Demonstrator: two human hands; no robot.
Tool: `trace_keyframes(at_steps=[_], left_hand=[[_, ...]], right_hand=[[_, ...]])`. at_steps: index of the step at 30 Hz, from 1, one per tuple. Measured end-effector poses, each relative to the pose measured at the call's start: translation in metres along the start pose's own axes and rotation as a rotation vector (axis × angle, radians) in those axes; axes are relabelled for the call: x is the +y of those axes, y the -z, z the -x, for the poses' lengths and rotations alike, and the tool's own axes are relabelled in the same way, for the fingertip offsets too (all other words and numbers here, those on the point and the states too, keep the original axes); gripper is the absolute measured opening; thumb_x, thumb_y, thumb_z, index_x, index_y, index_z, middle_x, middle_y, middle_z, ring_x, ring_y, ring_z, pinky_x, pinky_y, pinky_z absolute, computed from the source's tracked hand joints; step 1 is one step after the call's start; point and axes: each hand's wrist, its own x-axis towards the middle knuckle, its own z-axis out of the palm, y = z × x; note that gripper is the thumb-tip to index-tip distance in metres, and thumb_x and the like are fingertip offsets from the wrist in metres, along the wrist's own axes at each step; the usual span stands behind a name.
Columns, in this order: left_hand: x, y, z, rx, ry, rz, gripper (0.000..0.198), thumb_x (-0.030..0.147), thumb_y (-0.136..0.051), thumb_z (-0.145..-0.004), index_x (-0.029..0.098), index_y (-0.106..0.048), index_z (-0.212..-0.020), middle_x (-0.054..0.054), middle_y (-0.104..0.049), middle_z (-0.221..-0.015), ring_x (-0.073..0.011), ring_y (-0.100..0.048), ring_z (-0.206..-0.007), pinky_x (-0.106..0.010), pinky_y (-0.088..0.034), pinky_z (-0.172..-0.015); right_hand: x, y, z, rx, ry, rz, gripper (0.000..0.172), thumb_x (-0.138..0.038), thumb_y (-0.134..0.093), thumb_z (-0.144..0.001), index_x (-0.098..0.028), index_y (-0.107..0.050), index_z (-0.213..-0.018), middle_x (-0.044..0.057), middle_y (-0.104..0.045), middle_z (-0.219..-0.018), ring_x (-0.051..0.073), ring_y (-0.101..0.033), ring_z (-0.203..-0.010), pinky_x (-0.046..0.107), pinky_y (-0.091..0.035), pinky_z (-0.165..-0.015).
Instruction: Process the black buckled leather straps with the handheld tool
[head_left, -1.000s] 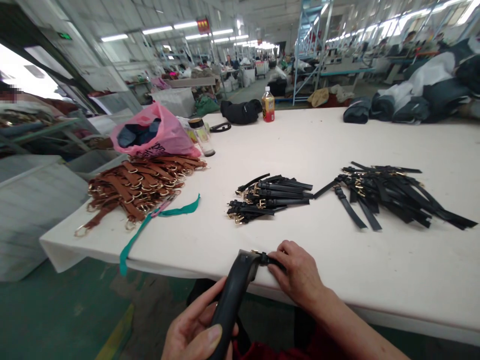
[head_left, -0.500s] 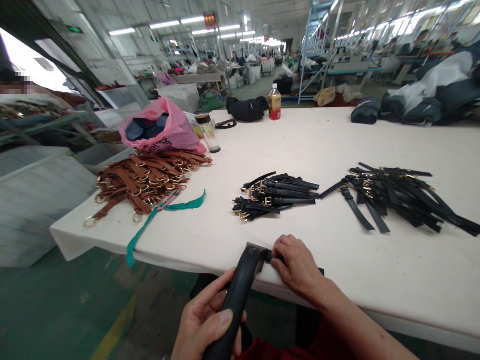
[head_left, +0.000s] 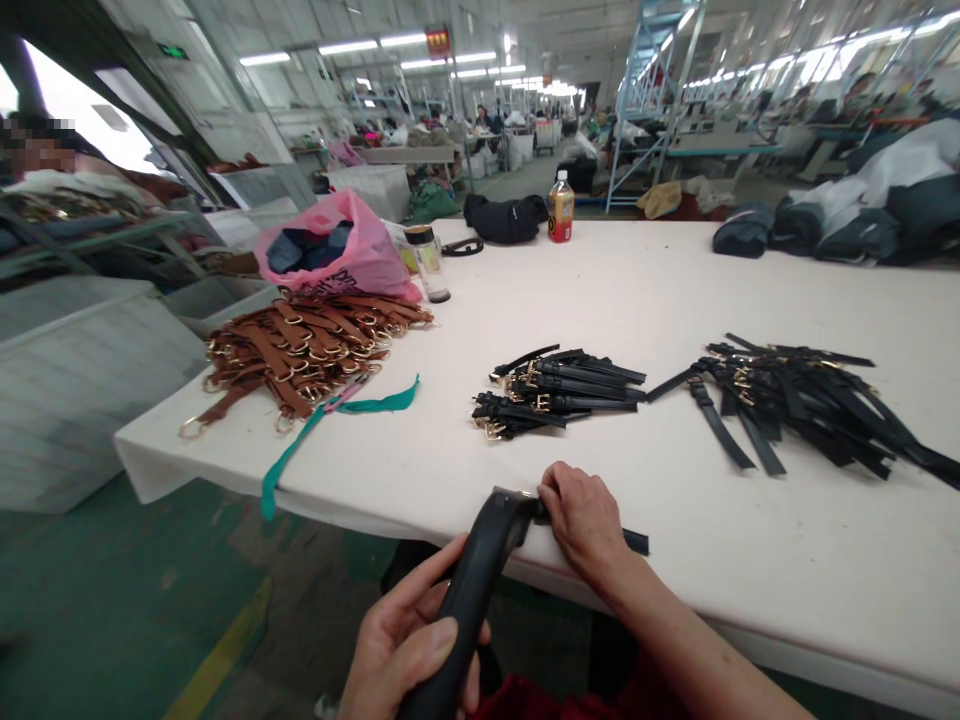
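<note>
Black strap (head_left: 636,541), short and narrow, is pinched in the right hand (head_left: 581,520) at the near edge of a white-covered table (head_left: 420,480); one end is seen beside the wrist, and much of its length is hidden by the hand. A thicker, curved black piece (head_left: 480,580) is gripped by the left hand (head_left: 409,650), the thumb pressed on its upper face. Its top end is bent toward the right fingertips, where a small glint of gold metal is seen; how the two are joined cannot be told. Beyond the hands, a small pile of black buckled straps (head_left: 562,395) is set mid-table, with a larger pile (head_left: 802,405) spread to its right. To the left, brown straps with gold rings (head_left: 292,355) are heaped before a pink plastic bag (head_left: 375,250), and a green ribbon (head_left: 382,401) is draped over the table edge. Farther back, a drink bottle (head_left: 560,208) is placed beside a black bundle (head_left: 506,218).
</note>
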Motion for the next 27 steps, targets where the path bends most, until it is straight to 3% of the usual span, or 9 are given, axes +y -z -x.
trace_keyframes(at_steps=[8,21,24,27], left_hand=[[0.001,-0.008,0.001,0.051,0.016,-0.038,0.057,0.028,-0.066,-0.071,0.021,-0.052,-0.126,-0.008,-0.071,-0.067,-0.0192,-0.061,-0.036,-0.023,-0.043,-0.032],[0.009,-0.016,-0.007,0.036,0.034,-0.105,0.06,0.028,-0.066,-0.072,0.018,-0.048,-0.129,-0.007,-0.07,-0.068,-0.0195,-0.062,-0.039,-0.025,-0.045,-0.034],[0.013,-0.02,-0.008,0.057,0.027,-0.123,0.059,0.029,-0.065,-0.073,0.017,-0.048,-0.128,-0.006,-0.069,-0.067,-0.0176,-0.061,-0.038,-0.024,-0.044,-0.033],[0.014,-0.022,-0.01,0.059,0.024,-0.129,0.059,0.029,-0.064,-0.074,0.017,-0.047,-0.129,-0.006,-0.069,-0.068,-0.0172,-0.061,-0.039,-0.023,-0.044,-0.033]], right_hand=[[-0.004,-0.004,-0.005,0.022,-0.058,0.125,0.012,-0.032,-0.047,-0.09,-0.023,-0.052,-0.084,0.001,-0.063,-0.072,0.018,-0.056,-0.067,0.029,-0.026,-0.062],[-0.003,0.007,0.0,0.036,-0.075,-0.051,0.024,-0.034,-0.037,-0.093,-0.022,-0.052,-0.079,0.0,-0.062,-0.07,0.016,-0.054,-0.065,0.028,-0.028,-0.063],[0.0,0.009,0.004,0.003,-0.029,-0.166,0.008,-0.028,-0.048,-0.085,-0.021,-0.052,-0.086,-0.001,-0.061,-0.073,0.016,-0.053,-0.068,0.028,-0.032,-0.067],[0.009,0.012,0.011,-0.021,0.06,-0.279,0.028,-0.017,-0.056,-0.071,-0.02,-0.051,-0.099,0.0,-0.061,-0.083,0.016,-0.053,-0.077,0.028,-0.036,-0.073]])
